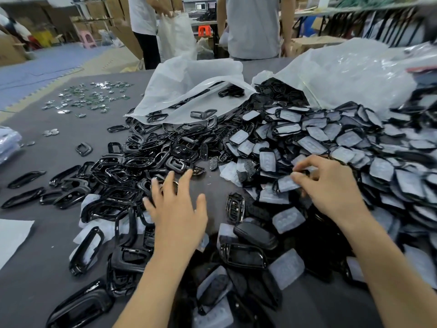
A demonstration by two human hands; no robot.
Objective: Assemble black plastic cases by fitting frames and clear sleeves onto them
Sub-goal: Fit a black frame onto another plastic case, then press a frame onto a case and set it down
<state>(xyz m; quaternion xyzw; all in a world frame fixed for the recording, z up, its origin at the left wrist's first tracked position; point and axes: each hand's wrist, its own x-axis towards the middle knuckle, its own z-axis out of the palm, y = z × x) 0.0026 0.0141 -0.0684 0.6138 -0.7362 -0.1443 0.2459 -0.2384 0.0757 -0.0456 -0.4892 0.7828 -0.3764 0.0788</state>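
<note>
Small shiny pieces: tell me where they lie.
In the head view the small shiny pieces lie scattered far left on the grey table, left of the white bag spilling black frames.

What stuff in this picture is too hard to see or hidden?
Head view:
- Tiny shiny bits, far left: too small to identify.
- Grey-shirted person: cut off by the top edge.
- Sleeved piece: partly covered by the right hand pinching it.
- White bag: contents hidden by its plastic.
- Pile at right edge: blurred.

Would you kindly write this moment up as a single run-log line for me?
left hand: open, above glossy black plastic frames | right hand: pinching frosted clear plastic sleeve | stage: picking parts, nothing fitted yet
</note>
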